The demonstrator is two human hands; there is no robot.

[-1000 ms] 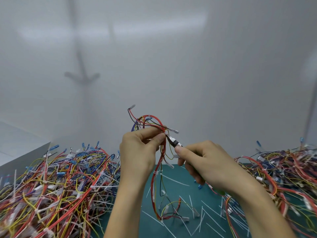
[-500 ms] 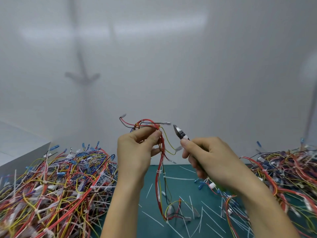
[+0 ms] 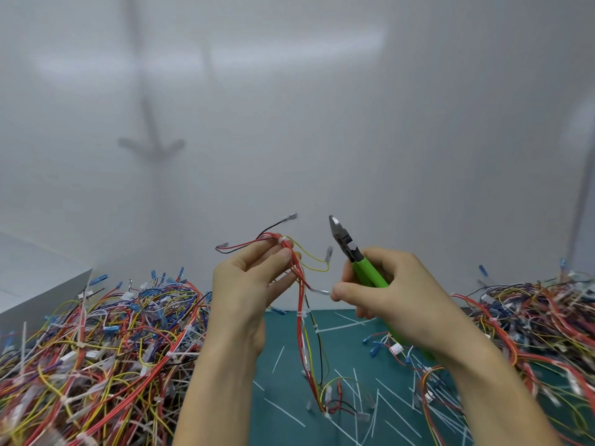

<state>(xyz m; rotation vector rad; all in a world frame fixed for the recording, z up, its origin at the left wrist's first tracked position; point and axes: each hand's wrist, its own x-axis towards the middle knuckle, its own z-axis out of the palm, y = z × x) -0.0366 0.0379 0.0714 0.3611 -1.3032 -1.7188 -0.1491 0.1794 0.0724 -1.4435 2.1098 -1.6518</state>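
My left hand (image 3: 248,294) pinches the top of a wire harness (image 3: 301,320) of red, yellow and black wires, bound with white cable ties, between thumb and fingers. The harness hangs down to the green cutting mat (image 3: 289,413). My right hand (image 3: 389,300) grips green-handled side cutters (image 3: 354,255). The jaws point up and stand just right of the harness top, apart from the wires.
A big heap of tied wire harnesses (image 3: 93,355) fills the left of the table, and another heap (image 3: 534,326) lies on the right. Cut white cable-tie ends (image 3: 360,394) litter the mat. A grey box edge (image 3: 42,300) sits far left. A white wall is behind.
The cutters have pulled back from the harness and tilted upward, showing the green handle. My left hand has turned the harness top, and its loose ends now fan out left and right.
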